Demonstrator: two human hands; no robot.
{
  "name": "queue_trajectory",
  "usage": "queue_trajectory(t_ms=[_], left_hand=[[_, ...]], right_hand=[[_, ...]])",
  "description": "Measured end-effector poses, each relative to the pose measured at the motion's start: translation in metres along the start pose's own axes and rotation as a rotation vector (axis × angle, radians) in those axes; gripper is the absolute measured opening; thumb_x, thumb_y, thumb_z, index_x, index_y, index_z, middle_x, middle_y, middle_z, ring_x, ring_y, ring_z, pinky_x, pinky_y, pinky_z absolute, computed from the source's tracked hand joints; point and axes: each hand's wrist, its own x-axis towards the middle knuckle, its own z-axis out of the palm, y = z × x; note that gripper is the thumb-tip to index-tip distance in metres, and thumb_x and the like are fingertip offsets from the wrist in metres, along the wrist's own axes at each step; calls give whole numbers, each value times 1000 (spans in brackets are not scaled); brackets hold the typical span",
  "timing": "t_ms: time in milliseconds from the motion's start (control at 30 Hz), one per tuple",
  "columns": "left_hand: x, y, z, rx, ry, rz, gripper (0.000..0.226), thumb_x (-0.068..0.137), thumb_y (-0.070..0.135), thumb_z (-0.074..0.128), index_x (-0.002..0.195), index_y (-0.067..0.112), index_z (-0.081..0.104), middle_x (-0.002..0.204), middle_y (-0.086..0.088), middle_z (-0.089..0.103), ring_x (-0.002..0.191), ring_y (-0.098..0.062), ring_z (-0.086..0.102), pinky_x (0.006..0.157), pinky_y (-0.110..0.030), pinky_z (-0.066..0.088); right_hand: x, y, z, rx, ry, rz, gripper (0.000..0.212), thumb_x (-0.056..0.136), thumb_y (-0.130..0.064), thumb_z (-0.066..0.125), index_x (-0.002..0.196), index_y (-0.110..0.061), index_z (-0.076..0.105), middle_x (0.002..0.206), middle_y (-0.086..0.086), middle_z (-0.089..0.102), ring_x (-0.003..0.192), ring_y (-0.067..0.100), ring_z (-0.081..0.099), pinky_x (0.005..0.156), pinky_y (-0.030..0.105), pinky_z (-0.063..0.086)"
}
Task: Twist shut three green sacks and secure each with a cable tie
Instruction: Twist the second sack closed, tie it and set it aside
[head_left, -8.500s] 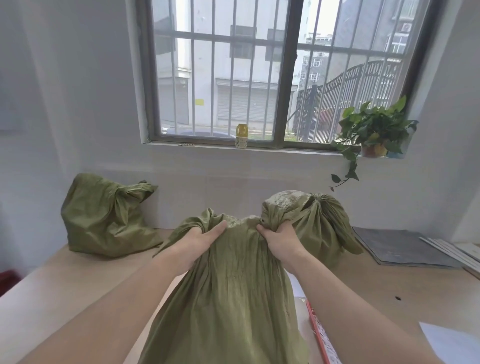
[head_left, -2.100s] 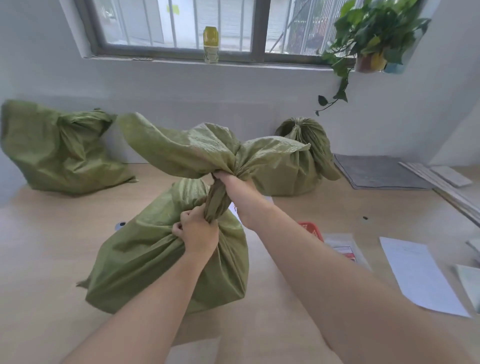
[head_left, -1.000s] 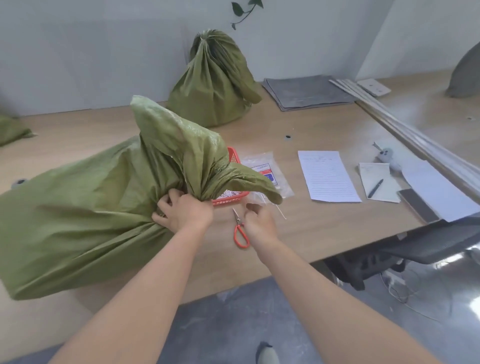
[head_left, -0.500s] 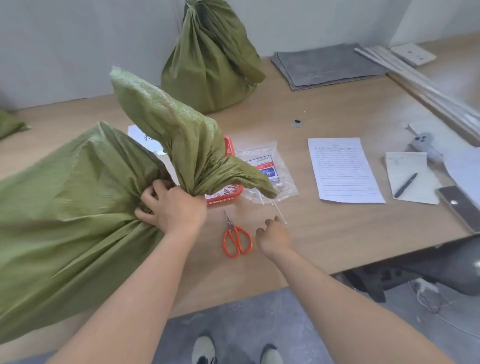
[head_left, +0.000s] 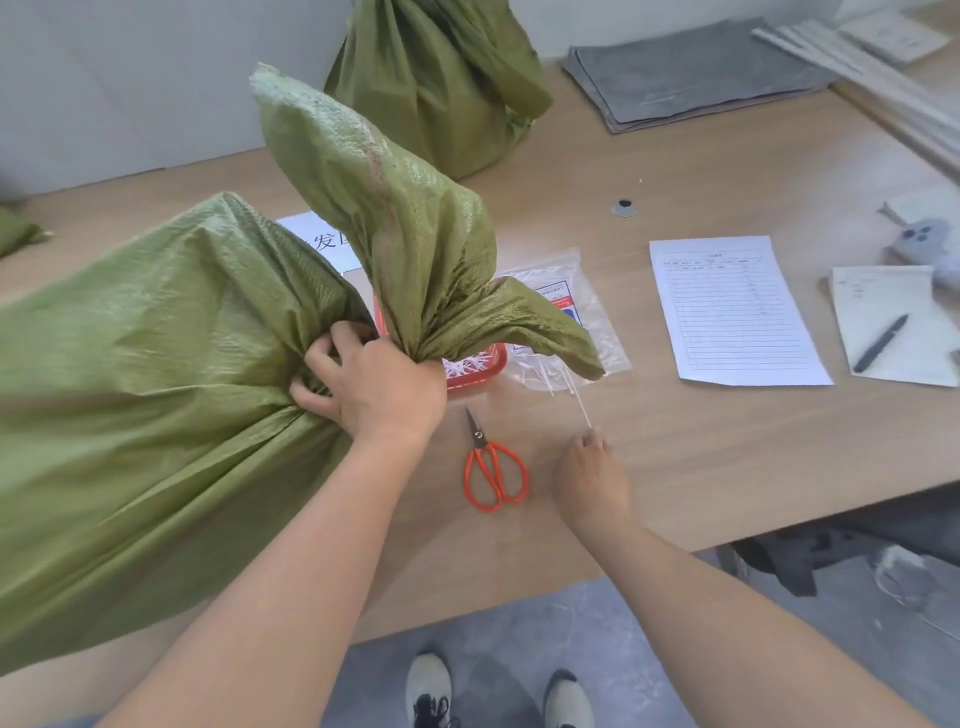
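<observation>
A big green sack (head_left: 145, 395) lies on the wooden table (head_left: 701, 457) at the left. My left hand (head_left: 379, 384) grips its twisted neck, and the loose top flares up above the fist. My right hand (head_left: 589, 467) pinches the end of a thin white cable tie (head_left: 577, 400) near the table's front edge. More white ties lie in a red basket (head_left: 475, 366) and a clear plastic bag (head_left: 576, 306) behind the sack's neck. A second green sack (head_left: 436, 78) stands at the back by the wall. A corner of a third sack (head_left: 18, 236) shows at the far left.
Orange-handled scissors (head_left: 493, 467) lie between my hands. A lined paper sheet (head_left: 732, 306), a notepad with a pen (head_left: 883, 338) and a grey phone (head_left: 924, 241) lie to the right. Folded grey cloth (head_left: 691, 78) sits at the back right. An office chair (head_left: 831, 551) stands below the edge.
My right hand let go of the sack's top, dropped to the table beside the scissors and took hold of a cable tie. My left hand kept its grip on the twisted neck.
</observation>
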Motion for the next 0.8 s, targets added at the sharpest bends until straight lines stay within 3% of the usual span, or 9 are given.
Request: queue_trajectory(t_ms=[67,167,267,367,467,600,800], left_hand=[[0,1,1,-5,-4,8,25,76,35,66,96,22,75,134,5,47,135,-27,30,118,-61,12],[1,1,1,-12,-5,11,23,76,34,66,95,23,75,134,4,48,135,-28,30,118,-61,13],[2,-1,2,-10,-5,23,23,75,34,66,94,25,75,134,5,48,135,-28,30,118,-62,13],[1,-4,4,-23,-4,33,21,74,32,67,93,25,75,133,5,47,135,-28,30,118,-62,12],[1,-7,3,-32,7,35,23,73,31,67,94,26,75,133,5,47,135,-27,30,118,-61,12],[0,-12,0,-31,2,30,24,71,30,67,94,27,75,132,5,47,135,-28,30,117,-61,12],[-1,-16,-7,-30,-20,18,23,70,31,65,90,26,75,133,7,46,134,-27,29,116,-60,15]], right_hand=[[-7,-1,-2,-63,37,-37,35,97,2,43,123,-7,64,131,12,60,124,29,56,93,36,51],[-10,-1,-8,-80,51,-62,32,96,7,44,115,-7,65,119,12,64,115,31,60,82,37,51],[-4,1,-9,86,58,36,22,95,5,44,104,-5,62,111,16,65,108,36,63,72,37,40],[12,6,-10,326,97,178,5,93,-9,60,90,-6,58,101,18,66,101,39,63,69,36,41],[25,3,-10,423,69,281,17,89,-12,68,103,-3,70,104,20,70,103,39,65,71,34,44],[19,-7,-4,363,24,360,21,94,-6,61,112,-1,69,116,20,68,112,39,65,84,39,53],[-8,-16,9,82,-50,237,30,98,-9,53,125,-11,66,127,8,66,122,27,63,96,34,53]])
